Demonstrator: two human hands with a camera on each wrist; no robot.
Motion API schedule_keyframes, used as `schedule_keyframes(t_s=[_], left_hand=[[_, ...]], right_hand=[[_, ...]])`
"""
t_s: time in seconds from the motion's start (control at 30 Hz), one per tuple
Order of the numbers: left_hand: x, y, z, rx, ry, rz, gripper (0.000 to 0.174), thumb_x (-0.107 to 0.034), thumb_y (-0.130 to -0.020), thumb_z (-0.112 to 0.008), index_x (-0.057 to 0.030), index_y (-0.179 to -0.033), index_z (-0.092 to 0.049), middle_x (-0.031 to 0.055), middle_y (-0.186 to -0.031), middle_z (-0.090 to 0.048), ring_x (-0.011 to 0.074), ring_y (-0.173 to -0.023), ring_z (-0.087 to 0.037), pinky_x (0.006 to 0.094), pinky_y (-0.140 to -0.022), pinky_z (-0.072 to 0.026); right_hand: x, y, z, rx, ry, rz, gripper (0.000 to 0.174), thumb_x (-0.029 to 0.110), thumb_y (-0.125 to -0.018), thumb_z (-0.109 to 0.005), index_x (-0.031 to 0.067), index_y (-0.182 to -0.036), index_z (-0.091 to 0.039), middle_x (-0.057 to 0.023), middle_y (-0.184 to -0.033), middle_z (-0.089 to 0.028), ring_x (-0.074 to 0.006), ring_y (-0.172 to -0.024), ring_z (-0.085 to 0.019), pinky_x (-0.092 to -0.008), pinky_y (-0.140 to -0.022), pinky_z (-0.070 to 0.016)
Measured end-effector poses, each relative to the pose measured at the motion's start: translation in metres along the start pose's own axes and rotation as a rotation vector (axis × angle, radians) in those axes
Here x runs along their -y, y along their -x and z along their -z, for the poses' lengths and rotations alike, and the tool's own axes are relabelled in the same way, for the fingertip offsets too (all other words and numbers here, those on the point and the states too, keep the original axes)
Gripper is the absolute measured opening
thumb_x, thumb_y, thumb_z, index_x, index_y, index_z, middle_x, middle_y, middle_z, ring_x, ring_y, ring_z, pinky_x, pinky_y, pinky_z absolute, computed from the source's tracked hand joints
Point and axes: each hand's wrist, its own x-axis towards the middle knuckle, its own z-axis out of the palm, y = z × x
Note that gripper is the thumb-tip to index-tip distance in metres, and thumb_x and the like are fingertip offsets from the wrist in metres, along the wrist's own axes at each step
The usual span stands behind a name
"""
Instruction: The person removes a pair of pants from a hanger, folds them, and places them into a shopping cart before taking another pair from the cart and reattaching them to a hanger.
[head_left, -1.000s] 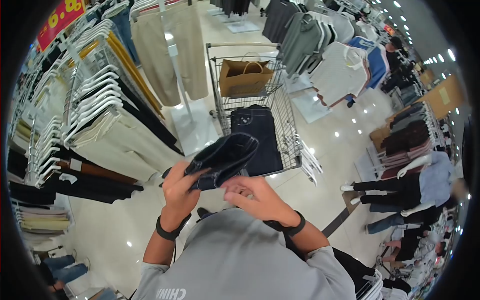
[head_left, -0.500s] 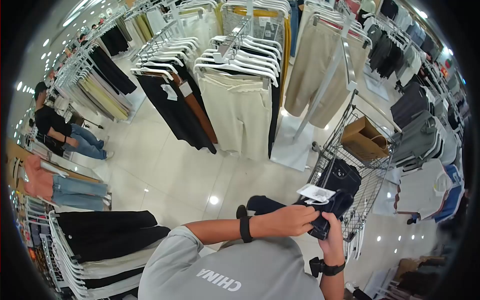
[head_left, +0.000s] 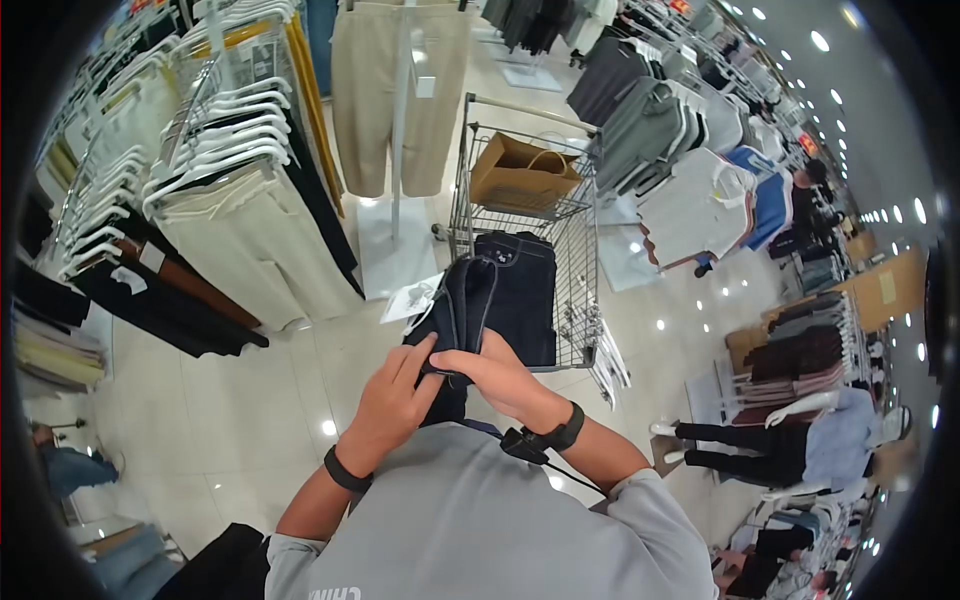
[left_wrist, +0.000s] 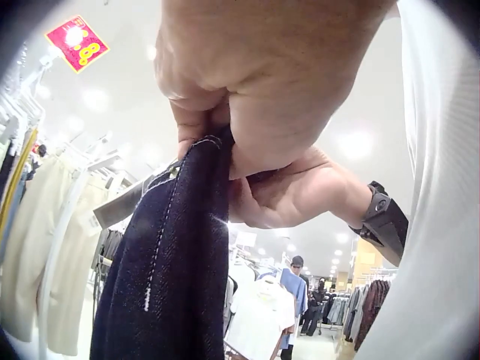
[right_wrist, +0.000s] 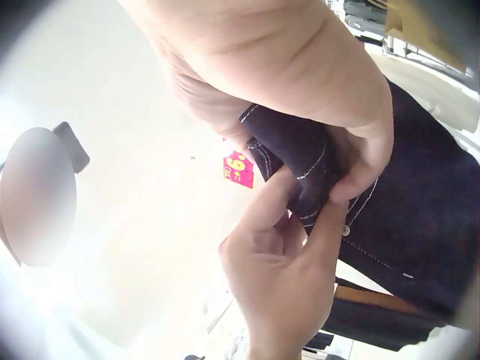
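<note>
Dark navy jeans (head_left: pixel 452 320) with pale stitching hang from both hands in front of my chest, the waistband bunched together. My left hand (head_left: pixel 390 400) pinches the waistband from the left. In the right wrist view its fingertips (right_wrist: pixel 325 229) press into the folded denim. My right hand (head_left: pixel 512 378) grips the same waistband from the right, its thumb laid across the fabric. A white tag (head_left: pixel 410 298) dangles at the left side of the jeans. The left wrist view has the stitched denim (left_wrist: pixel 169 247) close up below my left hand.
Just ahead stands a wire shopping cart (head_left: pixel 578 290) holding folded dark jeans (head_left: pixel 530 300) and a brown paper bag (head_left: pixel 515 175). Racks of hung trousers (head_left: pixel 250 235) line the left. Shirts (head_left: pixel 700 205) hang at the right, and a dressed mannequin (head_left: pixel 835 435) is farther right.
The head view swung left and came back. The waistband, spread in a loop a second ago, is now folded narrower between my hands. The tag, above the hands half a second ago, now hangs left.
</note>
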Motion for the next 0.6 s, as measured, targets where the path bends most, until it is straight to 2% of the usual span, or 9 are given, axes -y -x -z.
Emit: schedule_keyframes(t_s=[0.1, 0.2, 0.27, 0.3, 0.4, 0.47, 0.5, 0.53, 0.6], left_hand=[[0.002, -0.008, 0.009, -0.001, -0.035, 0.031, 0.024, -0.006, -0.069, -0.064, 0.0005, -0.092, -0.063, 0.0214, -0.123, -0.056, 0.0314, -0.095, -0.057, 0.0355, -0.077, -0.0519], [0.001, -0.012, 0.009, -0.035, 0.033, 0.009, 0.031, -0.005, -0.068, -0.064, -0.0005, -0.098, -0.064, 0.0197, -0.128, -0.053, 0.0317, -0.1, -0.055, 0.0354, -0.079, -0.0518], [0.001, -0.013, 0.009, -0.038, 0.117, -0.007, 0.03, 0.0, -0.067, -0.063, -0.0002, -0.097, -0.065, 0.0189, -0.128, -0.052, 0.0325, -0.104, -0.054, 0.0355, -0.08, -0.0516], [0.001, -0.013, 0.01, -0.035, 0.118, -0.008, 0.03, 0.0, -0.067, -0.063, -0.0002, -0.097, -0.065, 0.0189, -0.128, -0.052, 0.0325, -0.104, -0.054, 0.0355, -0.08, -0.0516], [0.0, -0.011, 0.007, -0.04, 0.301, 0.01, 0.026, 0.006, -0.067, -0.063, 0.0006, -0.093, -0.065, 0.0166, -0.123, -0.056, 0.0323, -0.103, -0.056, 0.0355, -0.08, -0.0518], [0.008, 0.002, -0.001, -0.06, 0.547, 0.058, 0.024, 0.01, -0.067, -0.063, 0.0, -0.089, -0.065, 0.0134, -0.111, -0.063, 0.0307, -0.094, -0.061, 0.0354, -0.078, -0.0522], [0.013, 0.005, 0.001, -0.06, 0.57, 0.123, 0.023, 0.011, -0.069, -0.063, -0.0017, -0.088, -0.066, 0.0117, -0.098, -0.067, 0.029, -0.086, -0.064, 0.0344, -0.076, -0.0525], [0.021, 0.012, 0.001, -0.056, 0.573, 0.117, 0.023, 0.011, -0.069, -0.063, -0.0017, -0.088, -0.066, 0.0117, -0.098, -0.067, 0.029, -0.086, -0.064, 0.0344, -0.076, -0.0525], [0.039, 0.027, -0.002, -0.051, 0.564, 0.32, 0.024, 0.01, -0.073, -0.063, -0.0028, -0.093, -0.067, 0.012, -0.095, -0.068, 0.0258, -0.086, -0.066, 0.0331, -0.075, -0.0521]], right_hand=[[0.001, -0.005, 0.0, -0.145, 0.004, -0.011, 0.025, 0.004, -0.08, -0.063, -0.0002, -0.104, -0.06, -0.005, -0.095, -0.063, -0.0104, -0.083, -0.059, -0.026, -0.072, -0.0475], [0.011, -0.003, 0.006, -0.153, -0.038, 0.012, 0.028, 0.002, -0.079, -0.06, -0.0023, -0.107, -0.059, -0.0059, -0.094, -0.063, -0.0117, -0.083, -0.059, -0.0258, -0.073, -0.0476], [0.013, -0.003, 0.014, -0.194, -0.024, 0.032, 0.026, -0.001, -0.08, -0.059, -0.0027, -0.106, -0.059, -0.0076, -0.099, -0.065, -0.0159, -0.086, -0.063, -0.0268, -0.078, -0.0503], [0.015, -0.002, 0.016, -0.212, -0.007, 0.071, 0.029, -0.003, -0.08, -0.058, -0.0038, -0.109, -0.059, -0.0081, -0.101, -0.066, -0.0149, -0.087, -0.063, -0.0262, -0.079, -0.0505], [0.026, 0.001, 0.022, -0.201, 0.092, 0.131, 0.032, -0.004, -0.08, -0.057, -0.005, -0.112, -0.059, -0.0083, -0.102, -0.067, -0.013, -0.089, -0.063, -0.0261, -0.08, -0.0505], [0.035, 0.006, 0.026, -0.201, 0.153, 0.153, 0.033, -0.005, -0.08, -0.056, -0.0065, -0.112, -0.06, -0.0081, -0.102, -0.067, -0.011, -0.088, -0.063, -0.0257, -0.08, -0.0507], [0.042, 0.01, 0.027, -0.17, 0.239, 0.192, 0.032, -0.006, -0.08, -0.055, -0.0071, -0.112, -0.06, -0.0081, -0.102, -0.068, -0.0107, -0.087, -0.063, -0.0255, -0.079, -0.0508], [0.047, 0.013, 0.028, -0.143, 0.325, 0.234, 0.032, -0.006, -0.08, -0.055, -0.0077, -0.111, -0.06, -0.0081, -0.101, -0.068, -0.0104, -0.086, -0.063, -0.0254, -0.078, -0.051], [0.056, 0.022, 0.028, -0.182, 0.325, 0.274, 0.031, -0.006, -0.078, -0.056, -0.0074, -0.108, -0.063, -0.0068, -0.098, -0.069, -0.0099, -0.083, -0.063, -0.0241, -0.076, -0.051]])
